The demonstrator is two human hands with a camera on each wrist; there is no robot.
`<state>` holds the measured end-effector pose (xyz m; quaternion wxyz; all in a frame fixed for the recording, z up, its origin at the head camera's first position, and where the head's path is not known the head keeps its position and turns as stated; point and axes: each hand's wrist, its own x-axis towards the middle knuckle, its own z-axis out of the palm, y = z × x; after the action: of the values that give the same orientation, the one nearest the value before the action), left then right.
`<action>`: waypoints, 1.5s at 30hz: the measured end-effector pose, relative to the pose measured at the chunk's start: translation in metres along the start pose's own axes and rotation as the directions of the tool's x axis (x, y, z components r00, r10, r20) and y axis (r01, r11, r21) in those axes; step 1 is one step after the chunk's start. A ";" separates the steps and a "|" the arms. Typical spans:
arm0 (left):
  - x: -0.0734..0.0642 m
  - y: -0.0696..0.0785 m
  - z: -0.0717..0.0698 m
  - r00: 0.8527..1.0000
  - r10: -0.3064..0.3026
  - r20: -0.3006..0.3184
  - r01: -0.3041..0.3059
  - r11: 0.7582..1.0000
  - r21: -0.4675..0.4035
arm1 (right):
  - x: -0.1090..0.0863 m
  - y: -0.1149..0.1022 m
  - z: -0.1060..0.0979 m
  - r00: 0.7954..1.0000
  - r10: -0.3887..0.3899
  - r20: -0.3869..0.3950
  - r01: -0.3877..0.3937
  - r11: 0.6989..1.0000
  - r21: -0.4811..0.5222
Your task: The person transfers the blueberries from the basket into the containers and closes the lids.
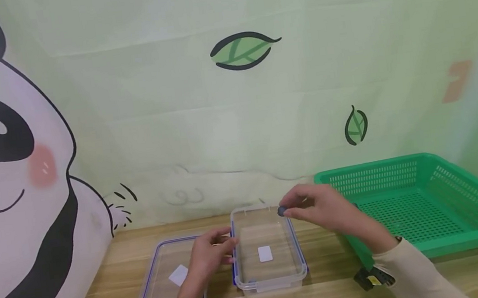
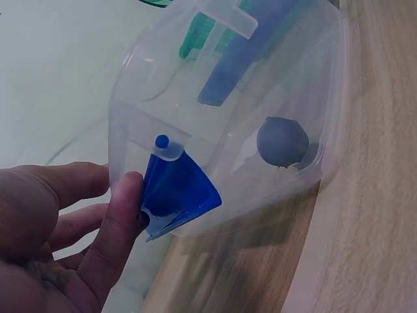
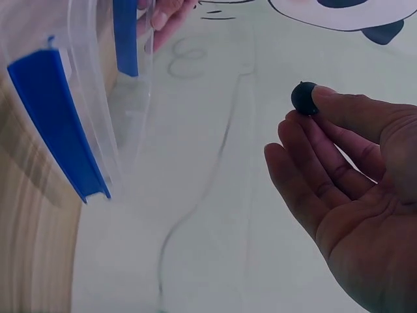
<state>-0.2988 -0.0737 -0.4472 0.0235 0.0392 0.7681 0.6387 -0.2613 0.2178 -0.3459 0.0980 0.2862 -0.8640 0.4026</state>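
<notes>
A clear plastic food box (image 1: 270, 282) with blue side latches stands uncovered on the table. My left hand (image 1: 211, 253) grips its left wall, with fingertips beside a blue latch (image 2: 179, 195) in the left wrist view. Above the box's far right corner, my right hand (image 1: 319, 206) pinches a blueberry (image 3: 303, 98) between thumb and fingertips. Another blueberry (image 2: 282, 142) shows through the box wall, at the bottom of the near left corner. A white label (image 1: 265, 253) appears inside the box's outline.
The box's clear lid (image 1: 159, 283), with a blue seal and a white label, lies flat on the left. On the right stands a green perforated basket (image 1: 430, 245). Behind the table hangs a printed cloth (image 1: 162, 104) with a panda and leaves.
</notes>
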 end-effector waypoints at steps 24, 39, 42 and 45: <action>-0.001 0.000 0.000 1.000 0.007 0.022 -0.007 1.000 -0.005 | -0.007 0.005 0.077 0.964 0.017 0.265 -0.062 0.984 0.164; -0.002 0.001 -0.002 1.000 0.003 0.014 -0.003 1.000 0.006 | -0.014 0.010 0.095 0.939 0.031 0.342 -0.086 0.985 0.148; -0.002 0.001 -0.002 1.000 0.004 0.013 -0.005 1.000 0.009 | -0.014 0.010 0.095 0.940 0.021 0.341 -0.073 0.987 0.140; -0.002 0.001 -0.003 1.000 0.011 0.013 -0.011 1.000 0.003 | -0.014 0.010 0.095 0.940 0.009 0.341 -0.056 0.990 0.127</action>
<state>-0.2974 -0.0761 -0.4459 0.0246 0.0476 0.7688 0.6372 -0.2501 0.1571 -0.4204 -0.0785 0.3428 -0.8433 0.4065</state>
